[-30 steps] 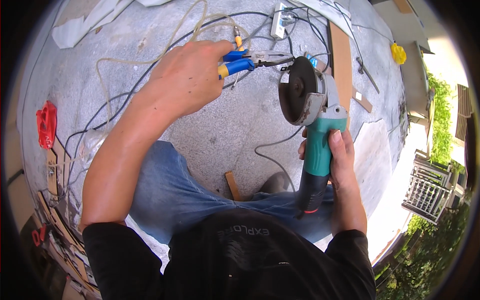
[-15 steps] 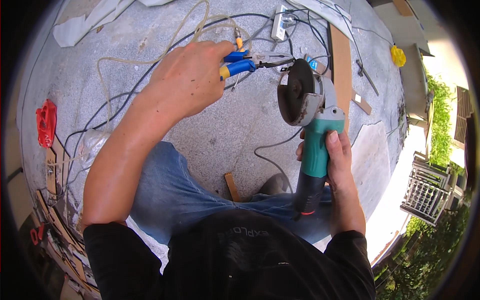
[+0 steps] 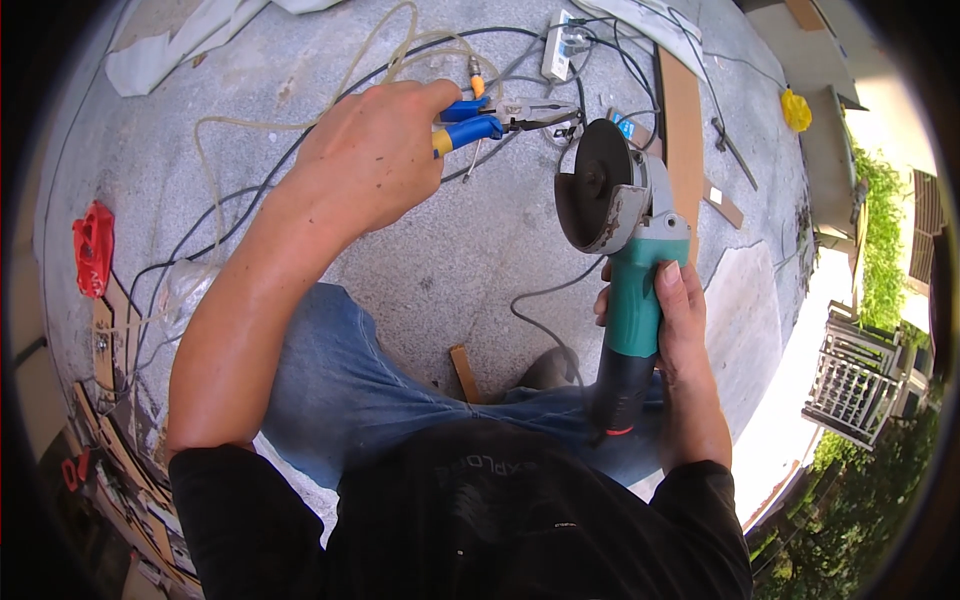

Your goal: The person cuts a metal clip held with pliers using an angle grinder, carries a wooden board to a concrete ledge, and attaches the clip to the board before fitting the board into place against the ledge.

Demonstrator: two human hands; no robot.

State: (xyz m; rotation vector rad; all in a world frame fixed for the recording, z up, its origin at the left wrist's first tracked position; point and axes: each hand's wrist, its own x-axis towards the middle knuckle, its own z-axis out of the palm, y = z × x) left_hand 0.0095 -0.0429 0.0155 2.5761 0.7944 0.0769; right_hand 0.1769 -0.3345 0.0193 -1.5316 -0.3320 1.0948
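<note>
My left hand [image 3: 365, 155] is closed on pliers [image 3: 470, 132] with blue and yellow handles, their jaws pointing right toward the grinder's disc. A small dark piece [image 3: 565, 132] shows by the jaw tips; I cannot tell whether it is gripped. My right hand [image 3: 675, 310] is wrapped round the green and black body of an angle grinder [image 3: 630, 290], holding it upright with the dark disc [image 3: 600, 165] and its metal guard at the top. The pliers' tips are close to the disc's upper edge; whether they touch is unclear.
Cables and a pale hose [image 3: 355, 70] cross the concrete floor [image 3: 420, 280] around a white power strip [image 3: 558, 48]. A long board [image 3: 682, 110] lies at the right. A red bag [image 3: 92, 250], wood scraps [image 3: 105, 420] and a yellow bag [image 3: 796, 108] lie toward the edges.
My left hand and the pliers have shifted slightly left since half a second ago. The grinder sits a little lower than one second ago, with my grip unchanged.
</note>
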